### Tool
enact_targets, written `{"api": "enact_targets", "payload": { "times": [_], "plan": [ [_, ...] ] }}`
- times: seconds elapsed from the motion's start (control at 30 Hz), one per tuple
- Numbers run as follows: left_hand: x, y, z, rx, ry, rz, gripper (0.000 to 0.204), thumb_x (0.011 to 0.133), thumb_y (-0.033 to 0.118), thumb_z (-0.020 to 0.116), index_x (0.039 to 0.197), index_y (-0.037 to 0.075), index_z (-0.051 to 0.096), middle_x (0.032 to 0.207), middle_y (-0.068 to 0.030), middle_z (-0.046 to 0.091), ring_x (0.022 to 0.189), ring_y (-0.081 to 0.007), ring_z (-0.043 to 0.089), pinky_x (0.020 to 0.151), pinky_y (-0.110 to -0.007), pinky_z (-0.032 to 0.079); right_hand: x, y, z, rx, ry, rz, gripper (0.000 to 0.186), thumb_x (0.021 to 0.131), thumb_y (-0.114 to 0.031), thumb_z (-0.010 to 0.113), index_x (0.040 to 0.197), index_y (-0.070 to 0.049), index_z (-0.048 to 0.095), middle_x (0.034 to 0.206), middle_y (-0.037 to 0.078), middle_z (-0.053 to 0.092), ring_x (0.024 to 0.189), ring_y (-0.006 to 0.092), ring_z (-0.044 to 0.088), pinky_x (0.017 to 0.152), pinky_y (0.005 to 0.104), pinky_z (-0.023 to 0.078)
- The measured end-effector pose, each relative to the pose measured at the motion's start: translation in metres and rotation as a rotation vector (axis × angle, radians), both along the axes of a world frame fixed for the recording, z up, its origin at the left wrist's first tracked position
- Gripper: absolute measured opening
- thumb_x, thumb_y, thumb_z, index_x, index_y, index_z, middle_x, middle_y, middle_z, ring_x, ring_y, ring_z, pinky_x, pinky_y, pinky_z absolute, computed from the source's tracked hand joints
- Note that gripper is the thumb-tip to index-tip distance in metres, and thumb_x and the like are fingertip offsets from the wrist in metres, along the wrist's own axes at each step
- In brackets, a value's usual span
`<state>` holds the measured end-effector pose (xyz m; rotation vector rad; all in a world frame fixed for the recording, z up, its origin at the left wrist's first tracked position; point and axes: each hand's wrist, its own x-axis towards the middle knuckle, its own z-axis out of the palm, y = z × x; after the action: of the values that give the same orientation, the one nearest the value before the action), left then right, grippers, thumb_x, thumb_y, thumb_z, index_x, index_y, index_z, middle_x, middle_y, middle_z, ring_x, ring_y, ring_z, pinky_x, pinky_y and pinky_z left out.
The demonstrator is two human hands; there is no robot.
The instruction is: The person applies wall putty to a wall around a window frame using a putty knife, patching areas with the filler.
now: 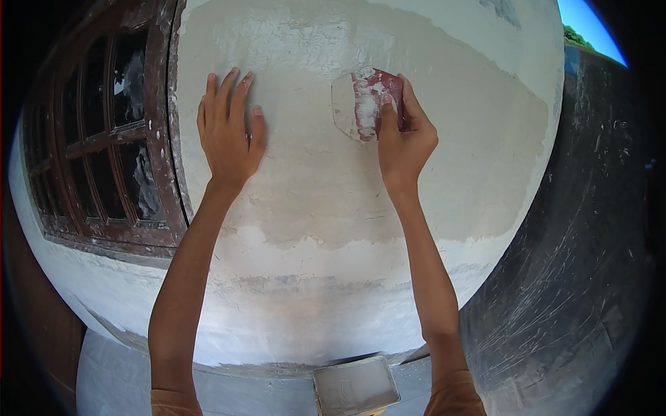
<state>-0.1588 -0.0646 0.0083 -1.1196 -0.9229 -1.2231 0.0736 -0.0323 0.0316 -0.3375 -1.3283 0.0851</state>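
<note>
My left hand (229,132) lies with its fingers spread against the plastered wall (312,159), to the right of the window, and holds nothing. Farther right, my right hand (409,139) grips a dark red putty scraper (376,104), thumb on its near face and fingers round its right edge. White filler is smeared over the scraper. A pale, angular area borders its left side; whether it is part of the blade or a mark on the wall I cannot tell. Greyish, damp-looking filler covers much of the wall, with a whiter, rough patch (291,41) above my hands.
A brown wooden window (104,132) with small panes stands at the left. Below the wall, a shallow rectangular container (357,385) with pale grey contents sits on the grey floor (243,395). A dark, streaked wall (555,277) runs along the right, with sky above it.
</note>
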Motion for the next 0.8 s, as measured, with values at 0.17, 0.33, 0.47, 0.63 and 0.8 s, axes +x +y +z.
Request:
{"api": "enact_targets", "payload": {
  "times": [0.17,0.33,0.47,0.63,0.8],
  "plan": [
    [0.011,-0.001,-0.002,-0.074,0.0,0.047,0.045,0.093,0.02,0.049,0.137,0.007,0.053,0.142,-0.0141,0.048,0.14,-0.0388,0.034,0.111,-0.05,0.026,0.022,0.006,0.014,0.045,0.305,0.12,0.038,0.092,0.0,0.058,0.129,0.006,0.058,0.105,0.015,0.071,0.09,0.0113,0.065,0.079,0.0236,0.051],
    [-0.002,0.003,0.0,-0.011,0.003,-0.002,0.047,0.09,0.019,0.051,0.136,0.009,0.053,0.143,-0.0132,0.048,0.14,-0.0379,0.033,0.111,-0.051,0.026,-0.022,-0.005,0.03,0.104,-0.089,0.04,0.039,0.09,-0.001,0.059,0.128,0.008,0.058,0.101,0.017,0.072,0.084,0.0158,0.067,0.077,0.0269,0.052],
    [0.004,-0.002,0.001,-0.002,-0.015,-0.023,0.047,0.088,0.017,0.053,0.134,0.01,0.056,0.142,-0.0125,0.049,0.14,-0.038,0.034,0.111,-0.051,0.026,0.018,0.005,0.039,0.089,0.275,-0.001,0.039,0.09,-0.001,0.058,0.128,0.008,0.058,0.102,0.016,0.072,0.086,0.0184,0.069,0.078,0.0278,0.053],
    [0.002,0.005,-0.002,-0.029,0.0,-0.023,0.046,0.088,0.018,0.053,0.133,0.009,0.056,0.141,-0.0126,0.05,0.14,-0.0381,0.034,0.11,-0.051,0.027,0.001,0.002,0.039,0.053,0.147,0.16,0.039,0.09,-0.002,0.057,0.127,0.008,0.058,0.1,0.014,0.072,0.08,0.014,0.065,0.075,0.0256,0.051],
    [0.0,-0.004,-0.002,0.001,0.011,0.013,0.045,0.094,0.019,0.049,0.136,0.007,0.053,0.142,-0.0138,0.049,0.14,-0.0383,0.034,0.111,-0.05,0.026,0.003,-0.003,0.034,0.071,0.081,0.006,0.038,0.091,-0.002,0.056,0.128,0.008,0.058,0.1,0.014,0.072,0.081,0.014,0.066,0.077,0.0263,0.052]
  ]
}}
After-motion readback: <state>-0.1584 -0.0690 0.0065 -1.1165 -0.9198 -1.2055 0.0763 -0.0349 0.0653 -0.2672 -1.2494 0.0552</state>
